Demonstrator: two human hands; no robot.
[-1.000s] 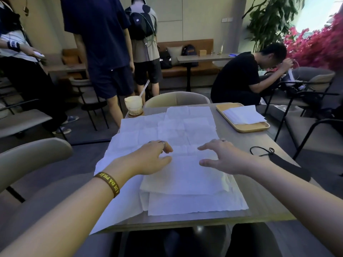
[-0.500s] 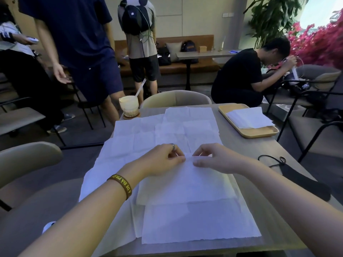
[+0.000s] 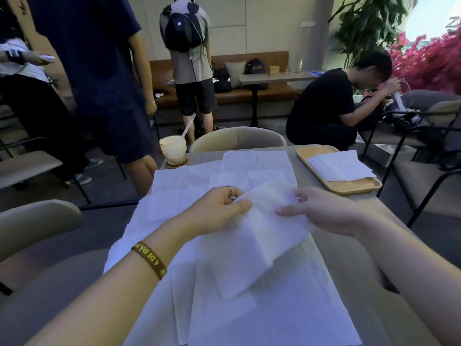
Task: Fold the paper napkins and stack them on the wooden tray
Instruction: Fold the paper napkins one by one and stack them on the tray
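My left hand (image 3: 217, 211) and my right hand (image 3: 316, 209) both pinch the far edge of a folded white paper napkin (image 3: 259, 236), lifted off the table and hanging toward me. Under it, several unfolded white napkins (image 3: 199, 178) lie spread across the grey table (image 3: 354, 245). At the far right of the table sits the wooden tray (image 3: 349, 188) with a stack of folded napkins (image 3: 341, 166) on it.
A glass with a pale drink and a straw (image 3: 173, 151) stands on a coaster at the table's far left corner. Chairs (image 3: 237, 139) ring the table. Several people stand or crouch beyond it.
The folded napkin lay flat under my fingertips; both hands have now pinched its far edge and lifted it off the pile.
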